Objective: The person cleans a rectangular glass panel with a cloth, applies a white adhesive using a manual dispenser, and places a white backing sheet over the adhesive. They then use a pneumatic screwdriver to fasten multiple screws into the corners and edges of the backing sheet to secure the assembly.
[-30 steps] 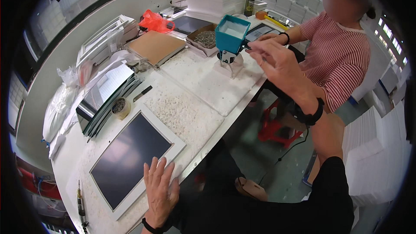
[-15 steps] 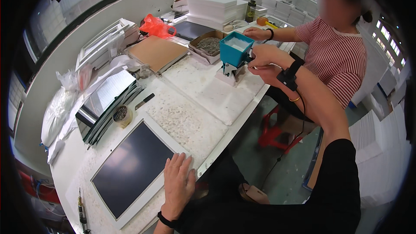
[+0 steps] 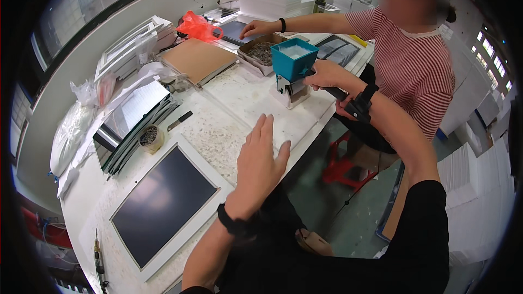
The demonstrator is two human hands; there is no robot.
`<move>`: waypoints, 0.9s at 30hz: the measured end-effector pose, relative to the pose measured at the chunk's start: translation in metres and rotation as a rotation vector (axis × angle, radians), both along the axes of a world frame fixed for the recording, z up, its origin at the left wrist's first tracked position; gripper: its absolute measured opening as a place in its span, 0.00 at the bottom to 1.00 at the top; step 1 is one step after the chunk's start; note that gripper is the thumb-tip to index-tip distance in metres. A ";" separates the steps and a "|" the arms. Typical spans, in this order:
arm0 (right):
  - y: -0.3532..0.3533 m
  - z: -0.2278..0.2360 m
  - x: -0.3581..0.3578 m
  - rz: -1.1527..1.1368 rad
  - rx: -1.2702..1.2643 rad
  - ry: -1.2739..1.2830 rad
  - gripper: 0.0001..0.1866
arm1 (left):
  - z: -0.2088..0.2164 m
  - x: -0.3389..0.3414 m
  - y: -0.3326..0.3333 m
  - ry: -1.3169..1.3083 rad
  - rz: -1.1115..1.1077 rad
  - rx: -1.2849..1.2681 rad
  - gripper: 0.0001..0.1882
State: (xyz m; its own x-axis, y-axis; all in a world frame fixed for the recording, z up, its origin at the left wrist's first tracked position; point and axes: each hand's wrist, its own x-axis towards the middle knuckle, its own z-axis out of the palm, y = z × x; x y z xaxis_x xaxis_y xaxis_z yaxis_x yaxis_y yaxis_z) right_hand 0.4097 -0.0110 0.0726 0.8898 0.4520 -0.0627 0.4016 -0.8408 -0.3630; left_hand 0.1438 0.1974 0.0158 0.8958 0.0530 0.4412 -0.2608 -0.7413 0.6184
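Observation:
My left hand (image 3: 259,160) is raised above the table's front edge, fingers stretched out, thumb apart and nothing in it. Below and left of it lies a white frame (image 3: 210,207) around a dark panel (image 3: 163,204). My right hand (image 3: 330,74) is closed around a dark rod-shaped handle (image 3: 333,92), whose exact kind I cannot make out. It is right beside a teal hopper (image 3: 293,62) holding whitish contents, set on a small metal stand (image 3: 294,93). My right fingertips partly hide where handle and hopper meet.
A co-worker in a striped shirt (image 3: 417,71) reaches across behind the hopper. A box of small grey pieces (image 3: 260,51), a brown board (image 3: 199,59) and a red bag (image 3: 197,26) lie farther back. At left are mirror-like panes (image 3: 133,114), a small cup (image 3: 151,139) and a screwdriver (image 3: 98,258).
My left hand has lifted off the white frame and moved up and right. The dark handle in my right hand shows more clearly. The co-worker's hand has moved left, past the box.

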 end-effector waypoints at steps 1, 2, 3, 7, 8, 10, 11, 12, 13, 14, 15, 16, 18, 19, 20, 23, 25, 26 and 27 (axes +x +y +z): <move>0.012 -0.002 -0.007 0.003 0.047 0.006 0.20 | -0.014 0.033 0.005 0.065 0.053 0.024 0.39; 0.019 0.000 -0.013 0.011 0.033 0.007 0.20 | -0.027 0.065 0.010 0.108 0.102 0.020 0.43; 0.022 0.004 -0.018 0.011 0.016 0.004 0.20 | -0.039 0.096 0.014 0.147 0.144 0.013 0.48; 0.023 0.013 -0.028 0.012 -0.021 0.026 0.18 | -0.062 0.164 0.021 0.124 0.122 0.030 0.54; 0.018 0.010 -0.027 0.008 -0.033 0.055 0.20 | -0.065 0.168 0.015 0.106 0.111 0.031 0.53; 0.007 0.006 -0.023 0.028 -0.036 0.006 0.20 | -0.068 0.178 0.004 0.096 0.085 0.026 0.52; 0.010 0.012 -0.030 0.043 -0.044 -0.001 0.20 | -0.069 0.178 0.004 0.108 0.081 0.022 0.50; 0.007 0.016 -0.031 0.035 -0.023 0.003 0.20 | -0.068 0.180 0.000 0.112 0.065 0.015 0.49; 0.003 0.021 -0.031 0.027 -0.003 0.008 0.21 | -0.067 0.181 -0.004 0.106 0.074 0.017 0.47; -0.003 0.024 -0.026 0.010 0.049 0.028 0.21 | -0.065 0.181 -0.008 0.096 0.085 0.018 0.45; -0.001 0.028 -0.026 0.009 0.103 0.058 0.22 | -0.066 0.178 -0.006 0.096 0.114 0.022 0.44; -0.001 0.034 -0.029 -0.001 0.202 0.055 0.23 | -0.066 0.179 -0.005 0.118 0.112 0.041 0.43; 0.000 0.053 -0.030 0.065 0.194 -0.029 0.20 | -0.064 0.179 0.000 0.173 0.143 0.069 0.42; -0.005 0.062 -0.030 0.116 0.222 -0.020 0.19 | -0.056 0.178 -0.002 0.185 0.127 0.058 0.43; 0.002 0.070 -0.043 0.148 0.337 0.006 0.17 | -0.054 0.173 0.000 0.204 0.141 0.051 0.43; 0.027 0.072 -0.058 0.292 0.440 0.053 0.17 | -0.069 0.137 0.000 0.052 0.259 0.119 0.44; 0.062 0.081 -0.090 0.292 0.392 0.083 0.17 | -0.053 0.084 -0.003 0.035 0.155 0.145 0.40; 0.078 0.085 -0.100 0.311 0.314 0.123 0.17 | -0.039 0.050 0.003 0.081 0.050 0.121 0.37; 0.093 0.074 -0.101 0.410 0.346 0.056 0.18 | -0.024 0.017 0.007 0.126 -0.046 0.067 0.34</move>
